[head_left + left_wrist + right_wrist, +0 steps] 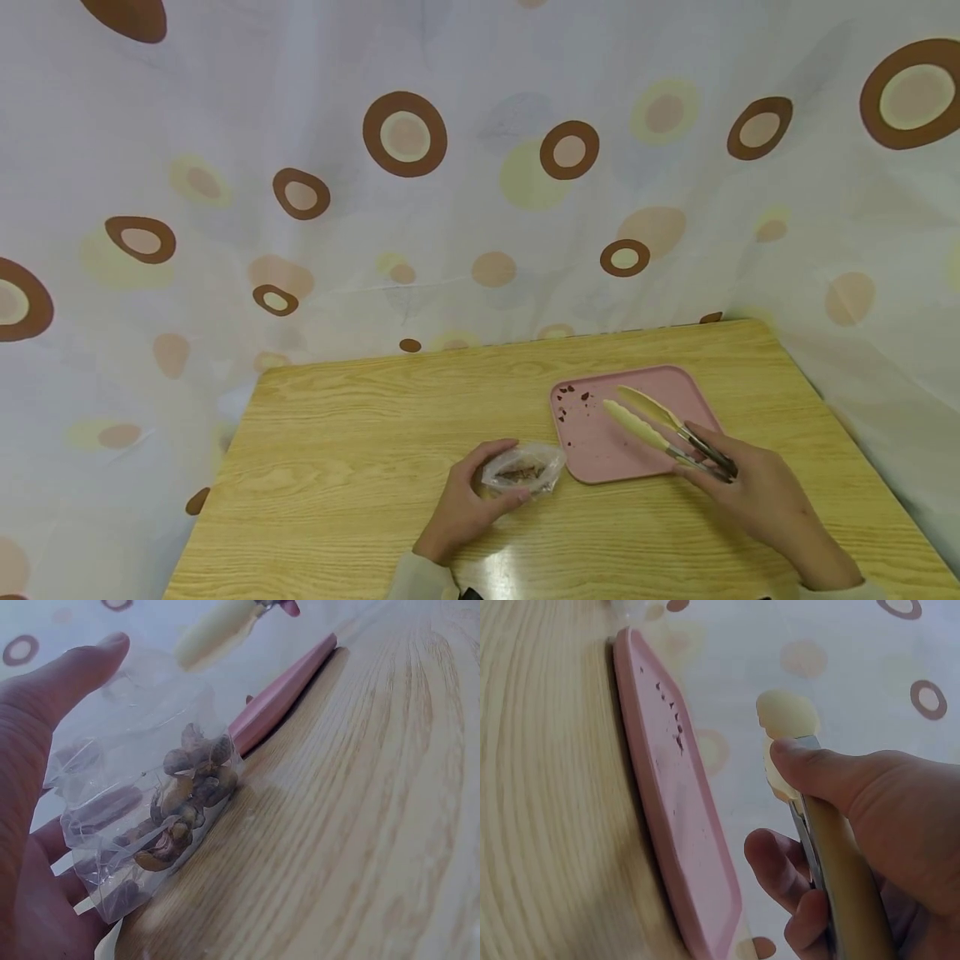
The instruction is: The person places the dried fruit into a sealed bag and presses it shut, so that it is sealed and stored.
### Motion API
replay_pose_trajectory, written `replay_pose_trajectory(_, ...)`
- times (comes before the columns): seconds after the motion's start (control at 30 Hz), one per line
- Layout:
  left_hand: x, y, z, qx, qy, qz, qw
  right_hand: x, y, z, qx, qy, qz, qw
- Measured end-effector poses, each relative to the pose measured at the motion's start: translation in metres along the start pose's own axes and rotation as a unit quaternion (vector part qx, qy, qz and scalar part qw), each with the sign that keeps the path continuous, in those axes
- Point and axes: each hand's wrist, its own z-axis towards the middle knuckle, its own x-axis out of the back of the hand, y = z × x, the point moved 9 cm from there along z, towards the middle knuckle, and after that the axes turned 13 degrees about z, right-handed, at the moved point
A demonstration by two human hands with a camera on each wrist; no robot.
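Note:
My left hand [459, 507] holds a clear plastic bag [551, 460] on the table, its fingers and thumb around the sides and its mouth upward. Several lumpy brown-grey pieces [180, 802] lie in the bottom of the bag, as the left wrist view shows. In my right hand [772, 492] are tongs [637, 425] with cream scalloped tips and metal arms. The tips stand apart above the pink tray [600, 468], with nothing between them. Small dark reddish-brown bits [585, 397] are scattered mostly at the tray's left end.
A wood-grain table [360, 450] bears everything. Behind and beside it hangs a pale sheet [465, 192] printed with brown rings and spots. The bag stands close to the tray's left front corner.

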Motion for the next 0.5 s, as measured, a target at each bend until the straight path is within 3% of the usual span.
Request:
replay_pose_trajectory(0.27, 0.000, 0.001, -0.001, 0.001, -0.002, -0.006, 1.0000, 0.012, 0.025, -0.008, -0.043, 0.019, -0.031, 0.9984)
replay_pose_trajectory(0.5, 0.006, 0.002, -0.006, 0.007, 0.014, 0.011, 0.9998, 0.016, 0.041, -0.010, -0.084, 0.002, -0.043, 0.9955)
